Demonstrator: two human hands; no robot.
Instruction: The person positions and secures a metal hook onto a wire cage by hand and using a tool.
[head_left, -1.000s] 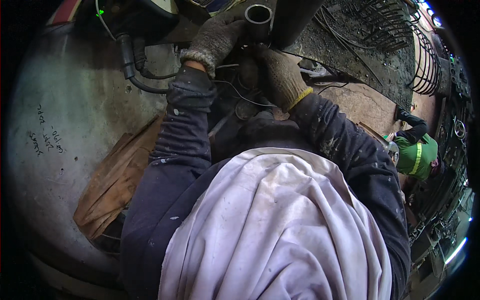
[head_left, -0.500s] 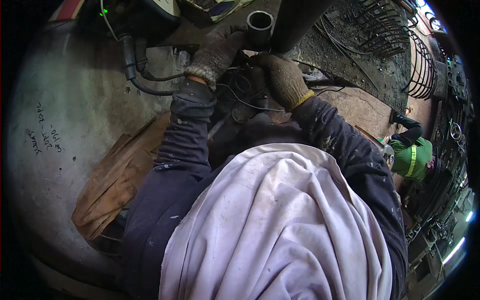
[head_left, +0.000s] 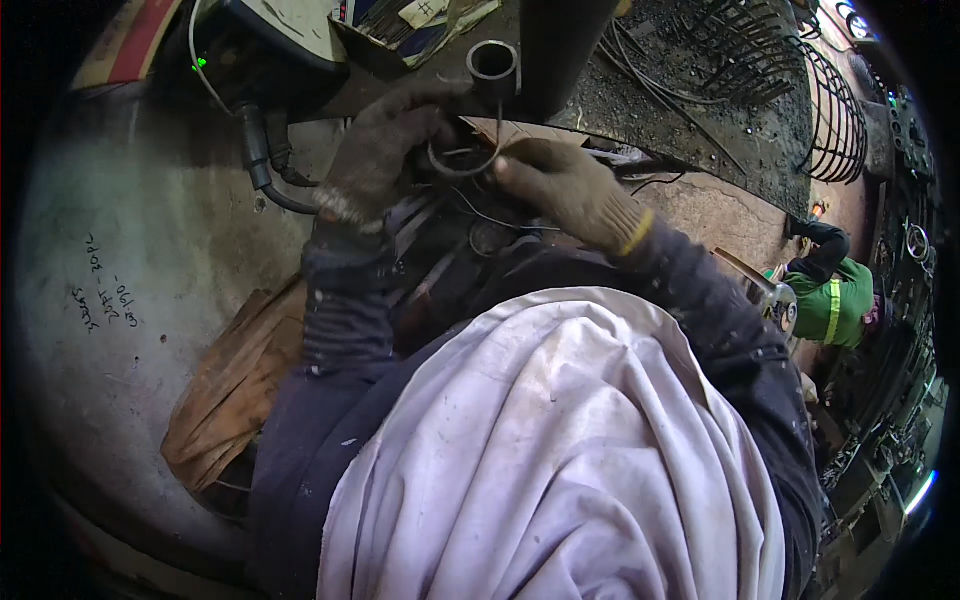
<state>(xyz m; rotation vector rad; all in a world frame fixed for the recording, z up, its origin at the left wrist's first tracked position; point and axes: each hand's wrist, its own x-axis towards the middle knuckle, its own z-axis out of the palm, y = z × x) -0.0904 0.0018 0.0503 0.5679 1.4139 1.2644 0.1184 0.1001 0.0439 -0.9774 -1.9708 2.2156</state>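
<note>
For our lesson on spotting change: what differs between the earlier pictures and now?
The left hand has moved left, the right hand right, both toward the body. A curved piece now shows between them, by the right fingertips; whether it is gripped is unclear. The tube still stands beside the column.

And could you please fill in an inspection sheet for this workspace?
Surface: dark bench, strewn with small dark debris.
Job's things: thin curved rod, on the wearer's side of a short open-topped pipe.
Clutter: bent rods at the bench's right; brown cloth at lower left.
Grips: gloved right hand has its fingertips on the rod; gloved left hand is blurred beside it, contact unclear.
Cables: thick black cable, below a machine with a green light.
Surroundings: person in a green top at right.
</note>
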